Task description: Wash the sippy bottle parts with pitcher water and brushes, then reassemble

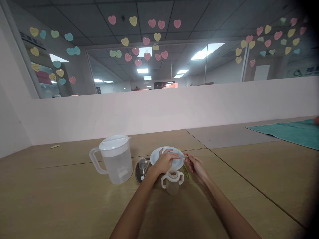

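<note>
Along the left of the bench [67,189], a lidded pitcher [119,164] stands upright, its handle turned toward the left wall. Just beside it sits a dark round tray [137,173], bearing a small clear cup [142,163] and a white-tipped piece [142,178], both partly hard to make out. Next comes a pale plate [155,153], over which we reach with our left hand [163,163], its fingers partly spread; we cannot tell whether they grip anything or only touch.

In front of the plate, nearer to us, an uncapped cup with two handles [172,186] stands upright below our wrists. Between our hands runs a thin strand or rod [183,157], above the plate's right side, its far end pinched in the fingers of our right hand [195,166]. A slender green item [186,172] lies between the cup and that hand. At far right, a teal cloth [294,132] is spread on the bench.

The step in hand, as we judge it, is fine two-handed work on the thin piece at the plate's edge. From this hold, a next move would call for a light, steady pinch on the right, a settled left hand to guide or brace the other end, and forearms kept clear of the open cup.
</note>
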A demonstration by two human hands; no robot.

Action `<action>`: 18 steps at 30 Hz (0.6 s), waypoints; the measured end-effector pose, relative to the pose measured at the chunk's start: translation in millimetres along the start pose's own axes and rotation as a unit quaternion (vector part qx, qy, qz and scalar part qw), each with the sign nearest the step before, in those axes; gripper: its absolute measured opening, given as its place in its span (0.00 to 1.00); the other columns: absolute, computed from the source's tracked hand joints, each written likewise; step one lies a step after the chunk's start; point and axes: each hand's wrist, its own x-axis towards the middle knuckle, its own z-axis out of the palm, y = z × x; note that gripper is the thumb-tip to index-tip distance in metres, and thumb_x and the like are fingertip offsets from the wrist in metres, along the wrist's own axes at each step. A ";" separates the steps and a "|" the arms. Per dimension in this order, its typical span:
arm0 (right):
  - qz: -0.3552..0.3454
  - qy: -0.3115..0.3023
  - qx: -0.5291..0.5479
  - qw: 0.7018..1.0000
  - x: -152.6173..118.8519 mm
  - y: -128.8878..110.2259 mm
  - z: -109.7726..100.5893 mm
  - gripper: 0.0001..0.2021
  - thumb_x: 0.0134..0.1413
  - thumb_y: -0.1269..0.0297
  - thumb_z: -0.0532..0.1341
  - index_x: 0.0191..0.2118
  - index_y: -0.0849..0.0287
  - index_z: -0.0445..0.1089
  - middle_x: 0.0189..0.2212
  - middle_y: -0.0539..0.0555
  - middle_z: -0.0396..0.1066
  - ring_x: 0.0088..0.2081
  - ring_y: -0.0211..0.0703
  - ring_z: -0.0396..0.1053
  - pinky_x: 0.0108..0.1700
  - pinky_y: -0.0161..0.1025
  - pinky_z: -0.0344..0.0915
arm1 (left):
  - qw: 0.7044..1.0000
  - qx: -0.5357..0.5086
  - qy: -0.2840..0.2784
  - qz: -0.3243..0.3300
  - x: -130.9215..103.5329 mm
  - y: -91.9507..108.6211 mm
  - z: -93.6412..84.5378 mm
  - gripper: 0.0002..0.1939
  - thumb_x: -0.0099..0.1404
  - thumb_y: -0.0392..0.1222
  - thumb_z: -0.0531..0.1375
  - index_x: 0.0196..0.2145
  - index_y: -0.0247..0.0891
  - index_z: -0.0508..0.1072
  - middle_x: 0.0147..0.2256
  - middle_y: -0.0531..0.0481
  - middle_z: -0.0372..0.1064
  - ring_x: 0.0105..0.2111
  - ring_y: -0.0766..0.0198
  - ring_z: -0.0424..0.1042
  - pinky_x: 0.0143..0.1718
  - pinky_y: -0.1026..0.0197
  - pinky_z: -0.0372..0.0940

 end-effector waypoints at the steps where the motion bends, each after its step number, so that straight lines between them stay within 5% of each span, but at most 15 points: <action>1: 0.006 0.005 0.017 1.000 0.3 -0.6 -1.7 0.18 0.44 0.54 0.61 0.40 0.60 0.68 0.21 0.47 0.66 0.15 0.29 0.52 0.14 0.28 0.46 | 1.000 -0.002 0.023 -0.012 -1.0 -2.7 -6.0 0.22 0.59 0.31 0.49 0.47 0.50 0.70 0.53 0.55 0.62 0.56 0.63 0.54 0.60 0.48 0.39; 5: 0.031 0.030 0.063 0.997 2.6 -1.3 -8.2 0.11 0.49 0.58 0.58 0.38 0.57 0.68 0.30 0.51 0.72 0.19 0.32 0.61 0.16 0.30 0.56 | 0.986 0.021 0.120 -0.117 -12.8 -27.7 -35.6 0.19 0.62 0.36 0.49 0.48 0.40 0.69 0.52 0.47 0.63 0.52 0.64 0.60 0.55 0.59 0.52; 8: 0.043 0.033 0.068 0.996 4.1 -0.5 -8.4 0.12 0.52 0.57 0.56 0.39 0.56 0.67 0.32 0.51 0.73 0.20 0.34 0.63 0.18 0.32 0.58 | 0.967 0.074 0.040 -0.239 -28.0 -51.8 -49.0 0.17 0.62 0.40 0.48 0.45 0.36 0.71 0.45 0.44 0.69 0.44 0.63 0.67 0.45 0.63 0.60; 13: 0.075 -0.001 0.066 0.995 5.9 2.6 -8.0 0.20 0.56 0.51 0.48 0.39 0.59 0.69 0.29 0.54 0.72 0.19 0.34 0.61 0.18 0.32 0.56 | 0.945 0.087 -0.094 -0.302 -44.9 -72.9 -40.1 0.05 0.48 0.36 0.59 0.21 0.35 0.75 0.23 0.46 0.73 0.26 0.60 0.70 0.29 0.64 0.61; 18: 0.075 -0.010 0.047 0.996 8.7 6.7 -14.0 0.20 0.55 0.50 0.48 0.39 0.58 0.69 0.29 0.54 0.72 0.19 0.35 0.61 0.19 0.33 0.56 | 0.944 0.083 -0.093 -0.306 -45.7 -70.5 -22.2 0.06 0.48 0.33 0.58 0.22 0.37 0.76 0.28 0.43 0.74 0.32 0.58 0.72 0.31 0.63 0.62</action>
